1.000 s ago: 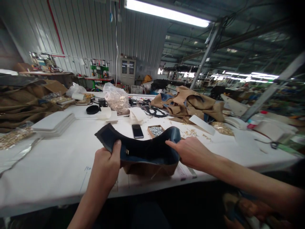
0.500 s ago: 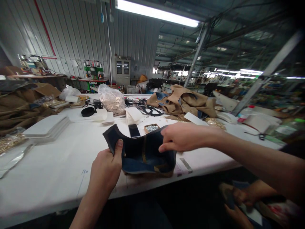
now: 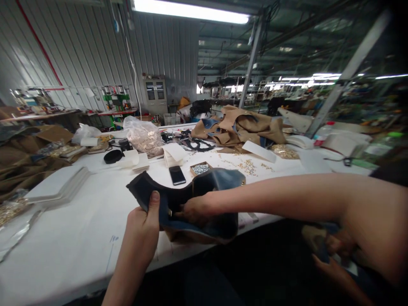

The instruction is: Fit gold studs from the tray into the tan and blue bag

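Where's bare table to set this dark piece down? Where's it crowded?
Widest bare table lies left of the left hand, between the stack of white sheets and the near edge. Smaller strip right of the scattered gold bits. Crowded: phone, stud box, tan fabric pile.

Light: we logged one ceiling tube (image 3: 191, 10), glaring.
Edges: we saw bending, dark corners.
Blur: right background was soft.
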Tool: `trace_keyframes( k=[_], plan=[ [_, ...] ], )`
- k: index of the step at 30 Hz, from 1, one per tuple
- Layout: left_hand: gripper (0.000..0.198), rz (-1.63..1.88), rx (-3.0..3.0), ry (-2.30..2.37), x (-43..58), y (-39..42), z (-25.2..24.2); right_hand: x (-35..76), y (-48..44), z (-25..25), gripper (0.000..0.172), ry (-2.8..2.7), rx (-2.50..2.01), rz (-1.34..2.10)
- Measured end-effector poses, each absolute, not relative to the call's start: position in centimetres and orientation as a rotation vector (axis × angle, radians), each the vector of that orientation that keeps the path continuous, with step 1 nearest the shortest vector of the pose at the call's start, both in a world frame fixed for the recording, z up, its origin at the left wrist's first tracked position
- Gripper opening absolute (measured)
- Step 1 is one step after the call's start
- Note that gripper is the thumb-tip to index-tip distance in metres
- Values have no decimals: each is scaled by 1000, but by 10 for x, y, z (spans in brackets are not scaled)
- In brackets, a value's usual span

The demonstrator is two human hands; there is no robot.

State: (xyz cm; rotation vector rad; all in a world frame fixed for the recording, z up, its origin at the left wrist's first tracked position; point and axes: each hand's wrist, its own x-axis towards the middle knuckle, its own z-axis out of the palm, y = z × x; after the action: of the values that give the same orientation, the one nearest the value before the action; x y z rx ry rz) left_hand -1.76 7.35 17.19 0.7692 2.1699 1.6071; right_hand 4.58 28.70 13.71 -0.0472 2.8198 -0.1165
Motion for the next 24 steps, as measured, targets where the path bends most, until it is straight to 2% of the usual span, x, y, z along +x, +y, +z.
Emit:
trace_keyframes(
  k=[3,5,9,11,12,15,16,21,24],
  plan=[
    [85,1547,826,2115,-19,81,166,52,273,110,62,2753,-125,-20],
    [82,1541,885,2089,-18,88,162,58,266,94,73,2765,-123,81],
    [77,1572,882,2112,-20,97,156,67,267,88,89,2809,-139,116],
    [79,1564,861,2135,-26,94,153,69,276,100,85,2780,-125,106],
    [80,1561,848,2141,-29,91,153,70,282,108,76,2765,-100,127],
    [78,1634,785,2189,-35,81,155,73,306,139,31,2763,13,237],
    [75,1680,768,2221,-35,77,156,75,314,149,23,2789,40,270],
    [75,1724,679,2307,-32,65,154,86,336,190,32,3043,-46,464],
    [80,1733,605,2318,-35,57,148,97,336,205,46,3174,219,504]
  ],
)
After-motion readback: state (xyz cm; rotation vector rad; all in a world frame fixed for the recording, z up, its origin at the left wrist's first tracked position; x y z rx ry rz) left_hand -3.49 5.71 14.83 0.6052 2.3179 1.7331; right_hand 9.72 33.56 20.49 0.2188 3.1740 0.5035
